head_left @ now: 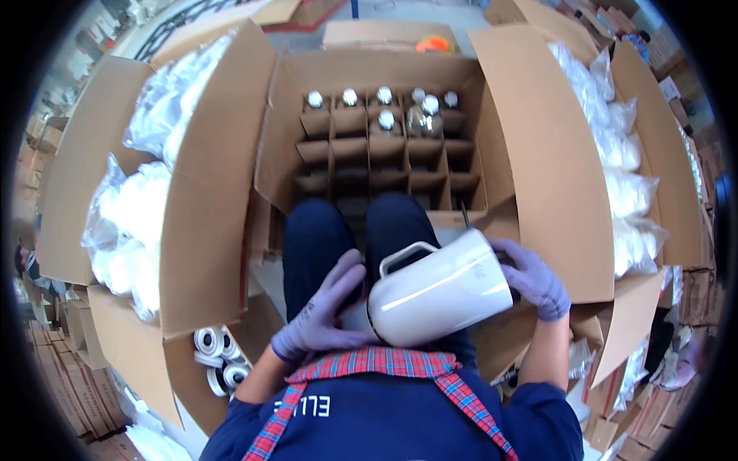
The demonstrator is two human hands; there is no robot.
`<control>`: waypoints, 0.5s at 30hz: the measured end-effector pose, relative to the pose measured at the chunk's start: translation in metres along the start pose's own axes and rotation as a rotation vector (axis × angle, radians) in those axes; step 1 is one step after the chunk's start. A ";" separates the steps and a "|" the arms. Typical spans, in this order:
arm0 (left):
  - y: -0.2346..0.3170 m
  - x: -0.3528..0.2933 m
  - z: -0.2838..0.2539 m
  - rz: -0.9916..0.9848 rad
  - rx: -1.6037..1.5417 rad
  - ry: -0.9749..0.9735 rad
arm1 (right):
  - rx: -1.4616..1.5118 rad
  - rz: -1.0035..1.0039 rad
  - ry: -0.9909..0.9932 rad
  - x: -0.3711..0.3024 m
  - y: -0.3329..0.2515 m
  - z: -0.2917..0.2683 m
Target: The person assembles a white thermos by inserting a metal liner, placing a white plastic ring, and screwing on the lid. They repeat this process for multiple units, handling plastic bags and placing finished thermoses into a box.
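A glossy white jug (442,296) with a loop handle lies tilted on its side above my lap. My right hand (534,280), in a light purple glove, is closed on the jug's right end, its fingers partly hidden behind it. At the left end my left hand (327,307), gloved alike, curves thumb and fingers around a clear greyish rounded piece (356,316). That piece sits against the jug's dark-edged end; blur hides its exact form. In front of my knees stands an open carton (384,73) with cardboard dividers. Several clear glass bottle-shaped pieces with silvery tops (425,121) stand in its far compartments.
Tall open cartons flank me, the left (207,192) and right (542,154) both holding plastic-wrapped white items (138,223). White and black ring-shaped parts (219,357) lie in a box by my left elbow. An orange roll (434,44) rests beyond the divided carton.
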State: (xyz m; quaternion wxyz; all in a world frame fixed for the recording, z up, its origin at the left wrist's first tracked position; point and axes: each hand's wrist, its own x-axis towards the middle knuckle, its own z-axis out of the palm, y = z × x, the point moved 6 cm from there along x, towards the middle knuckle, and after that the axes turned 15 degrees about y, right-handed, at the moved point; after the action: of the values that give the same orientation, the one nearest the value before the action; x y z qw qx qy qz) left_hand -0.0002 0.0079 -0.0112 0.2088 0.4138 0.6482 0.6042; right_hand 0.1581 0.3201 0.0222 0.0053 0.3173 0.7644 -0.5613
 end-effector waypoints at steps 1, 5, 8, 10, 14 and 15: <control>-0.012 -0.016 0.005 -0.120 -0.112 0.007 | 0.054 0.124 0.049 -0.024 0.035 -0.001; -0.004 -0.016 0.011 -0.264 0.005 -0.020 | 0.646 0.405 0.174 -0.121 0.161 0.043; -0.044 -0.011 0.013 -0.657 0.081 -0.362 | 0.742 0.408 0.218 -0.146 0.189 0.058; -0.042 -0.017 -0.010 -0.965 -0.003 -0.201 | 0.760 0.394 0.230 -0.149 0.194 0.062; 0.029 0.000 -0.007 0.155 0.280 -0.170 | 0.734 0.380 0.239 -0.147 0.193 0.068; 0.038 -0.006 0.008 0.154 0.270 -0.210 | 0.711 0.379 0.213 -0.142 0.189 0.068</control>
State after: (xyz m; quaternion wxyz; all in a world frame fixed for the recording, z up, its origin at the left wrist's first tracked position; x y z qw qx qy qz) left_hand 0.0201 0.0052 0.0220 0.1711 0.5473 0.6644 0.4794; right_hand 0.3409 0.2254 -0.1128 -0.0806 0.4906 0.4472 -0.7435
